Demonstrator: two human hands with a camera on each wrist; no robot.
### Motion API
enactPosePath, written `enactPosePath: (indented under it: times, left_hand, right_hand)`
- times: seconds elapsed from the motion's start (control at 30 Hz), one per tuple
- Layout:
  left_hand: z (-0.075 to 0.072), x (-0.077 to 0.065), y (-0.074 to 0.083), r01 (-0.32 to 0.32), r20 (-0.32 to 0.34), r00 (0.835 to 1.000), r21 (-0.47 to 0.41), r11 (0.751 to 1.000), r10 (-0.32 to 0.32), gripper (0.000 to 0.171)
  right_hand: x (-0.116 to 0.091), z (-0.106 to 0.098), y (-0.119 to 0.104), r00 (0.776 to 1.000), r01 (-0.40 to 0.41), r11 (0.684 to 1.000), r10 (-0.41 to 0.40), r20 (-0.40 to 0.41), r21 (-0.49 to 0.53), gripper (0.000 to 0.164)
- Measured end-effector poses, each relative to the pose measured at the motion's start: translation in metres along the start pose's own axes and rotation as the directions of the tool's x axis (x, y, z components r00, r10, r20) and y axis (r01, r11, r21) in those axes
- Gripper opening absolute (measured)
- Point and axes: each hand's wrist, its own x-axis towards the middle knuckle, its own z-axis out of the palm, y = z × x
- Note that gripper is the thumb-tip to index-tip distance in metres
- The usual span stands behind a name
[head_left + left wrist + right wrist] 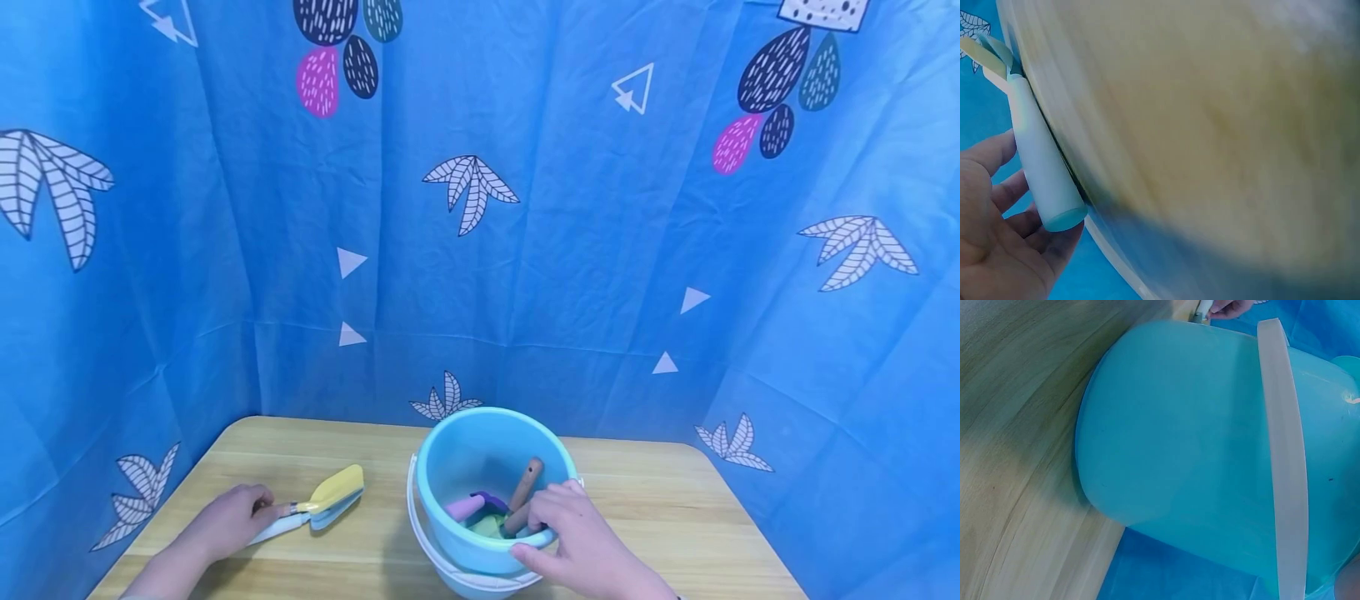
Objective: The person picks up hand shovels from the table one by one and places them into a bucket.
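Note:
On the left side of the table, my left hand (236,521) holds the wooden handle of a yellow toy shovel (339,487). Directly below it lies a blue toy shovel with a white handle (281,527); in the left wrist view, this handle (1047,156) is in front of the fingers and hides part of the hold. My right hand (573,533) grips the near right rim of a light blue bucket (498,433), its thumb outside and fingers over the edge. Inside the bucket are wooden handles (528,482), a pink handle (465,507) and a green piece (487,525).
The bucket's white carrying handle (420,525) hangs down its left and near side. The wooden table (315,442) has rounded far corners. A blue patterned cloth (450,283) hangs behind and at both sides.

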Motion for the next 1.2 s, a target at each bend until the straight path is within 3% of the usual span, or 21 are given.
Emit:
enactPosePath:
  times: [0.4,0.67,1.0,1.2]
  left_hand:
    - [-0.0005,0.0048,-0.0009,-0.004,0.045,0.999,-0.006,1.000,0.004,0.012]
    - [-0.0017,0.0050,-0.0039,-0.008,0.057,0.998,0.003,1.000,0.008,0.005]
    - [-0.0028,0.0025,-0.0029,-0.003,0.090,0.996,0.007,1.000,0.002,0.011]
    - [-0.0064,0.0002,-0.0006,-0.010,0.066,0.998,0.028,1.000,0.009,0.015]
  right_hand:
    - [0.0005,-0.0002,-0.0004,1.000,0.014,1.000,-0.014,-0.006,0.014,0.028]
    - [0.0010,-0.0005,-0.0005,1.000,0.008,1.000,-0.008,-0.003,0.013,0.029]
    - [0.0002,0.0016,0.0012,1.000,0.011,1.000,-0.011,0.003,0.015,0.029]
    - [-0.0007,0.0017,0.0008,1.000,0.009,1.000,-0.009,-0.002,0.009,0.030]
